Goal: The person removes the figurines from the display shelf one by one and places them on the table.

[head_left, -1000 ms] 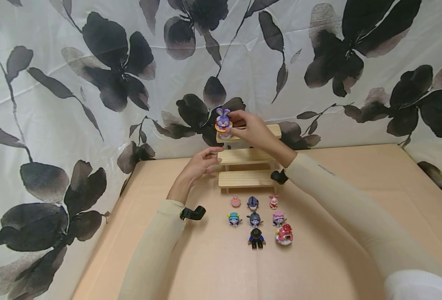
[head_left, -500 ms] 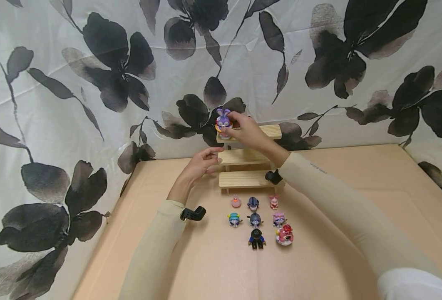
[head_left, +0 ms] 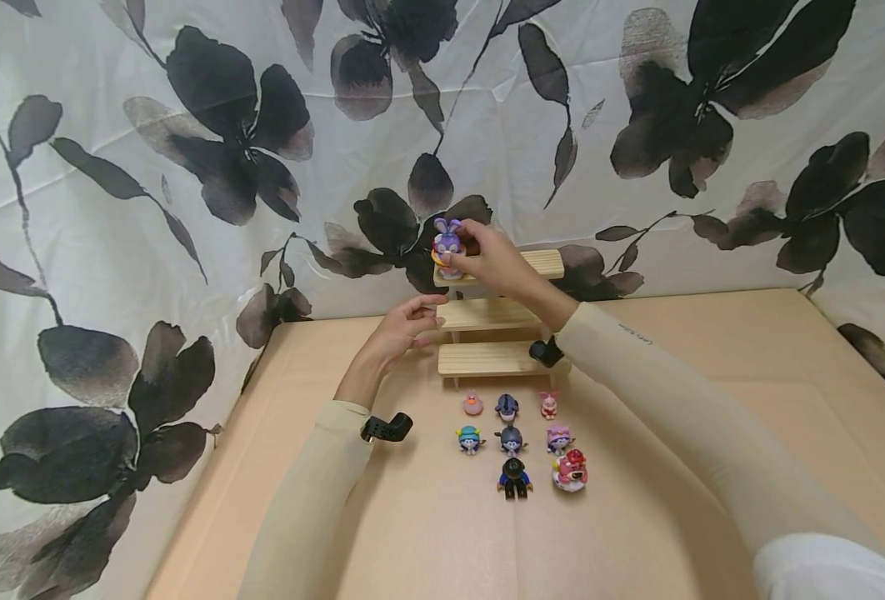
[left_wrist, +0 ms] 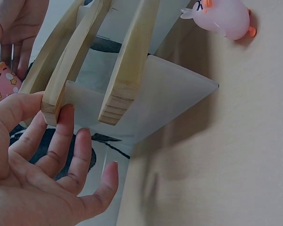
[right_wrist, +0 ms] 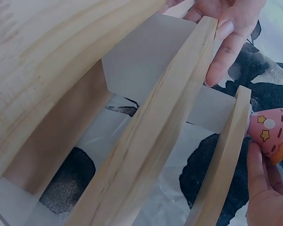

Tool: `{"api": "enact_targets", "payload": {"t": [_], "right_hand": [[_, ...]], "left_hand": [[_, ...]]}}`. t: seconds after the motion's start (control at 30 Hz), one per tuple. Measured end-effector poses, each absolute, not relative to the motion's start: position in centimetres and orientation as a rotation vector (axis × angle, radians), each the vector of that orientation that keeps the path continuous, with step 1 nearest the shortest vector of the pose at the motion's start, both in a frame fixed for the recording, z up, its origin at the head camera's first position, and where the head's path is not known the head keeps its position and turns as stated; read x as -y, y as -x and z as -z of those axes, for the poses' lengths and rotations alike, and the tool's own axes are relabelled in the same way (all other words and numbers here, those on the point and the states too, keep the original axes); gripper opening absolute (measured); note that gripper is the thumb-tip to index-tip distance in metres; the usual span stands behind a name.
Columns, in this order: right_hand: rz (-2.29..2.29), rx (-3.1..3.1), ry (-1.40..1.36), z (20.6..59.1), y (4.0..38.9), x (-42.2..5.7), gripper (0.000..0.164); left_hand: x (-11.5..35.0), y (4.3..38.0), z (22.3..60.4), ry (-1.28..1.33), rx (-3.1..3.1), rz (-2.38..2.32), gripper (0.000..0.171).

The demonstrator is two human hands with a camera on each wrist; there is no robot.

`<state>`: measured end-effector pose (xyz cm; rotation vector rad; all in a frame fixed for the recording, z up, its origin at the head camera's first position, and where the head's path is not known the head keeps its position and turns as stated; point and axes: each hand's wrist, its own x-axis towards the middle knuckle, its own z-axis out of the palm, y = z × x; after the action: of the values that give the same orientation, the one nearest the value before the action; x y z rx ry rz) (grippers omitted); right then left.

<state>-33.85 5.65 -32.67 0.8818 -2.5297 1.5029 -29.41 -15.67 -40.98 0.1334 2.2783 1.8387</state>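
Note:
My right hand (head_left: 493,260) holds a purple rabbit figurine (head_left: 447,242) at the left end of the top tier of a three-tier wooden display stand (head_left: 491,313). Its pink and orange part with stars (right_wrist: 270,133) shows in the right wrist view, close against that tier's end. My left hand (head_left: 399,329) pinches the left end of the middle tier (left_wrist: 61,89) between thumb and fingers. The other fingers spread below it, as the left wrist view shows. Whether the rabbit's base bears fully on the tier, I cannot tell.
In front of the stand, several small figurines stand in rows, among them a pink duck (head_left: 472,404), a dark-suited figure (head_left: 514,478) and a red-and-pink figure (head_left: 569,471). A floral cloth (head_left: 532,125) hangs behind the table (head_left: 682,350).
My right forearm and wrist have shifted slightly left, while the rabbit figurine stays at the top tier's left end. My left hand keeps its place on the stand.

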Motion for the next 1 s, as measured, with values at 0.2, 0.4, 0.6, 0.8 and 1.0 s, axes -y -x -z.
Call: {"api": "enact_targets", "payload": {"t": [0.2, 0.4, 0.6, 0.8, 1.0], "right_hand": [[-1.531, 2.513, -0.899, 32.6, 33.5, -6.0, 0.042], [-1.552, 2.501, -0.913, 32.6, 33.2, -6.2, 0.039], [-1.609, 2.491, -0.924, 32.5, 32.6, -6.6, 0.036], [-1.592, 2.501, -0.929, 32.2, 31.7, -7.2, 0.04], [-1.57, 2.487, -0.972, 32.1, 30.6, -7.5, 0.038]], "left_hand": [[15.7, 29.3, 41.0, -0.148, -2.274, -1.838, 0.037], [15.9, 29.1, 40.9, -0.164, -2.257, -1.846, 0.039], [16.0, 28.9, 40.7, -0.183, -2.244, -1.856, 0.038], [16.0, 28.9, 40.7, -0.191, -2.248, -1.851, 0.038], [16.1, 28.8, 40.8, -0.189, -2.242, -1.851, 0.037]]}}
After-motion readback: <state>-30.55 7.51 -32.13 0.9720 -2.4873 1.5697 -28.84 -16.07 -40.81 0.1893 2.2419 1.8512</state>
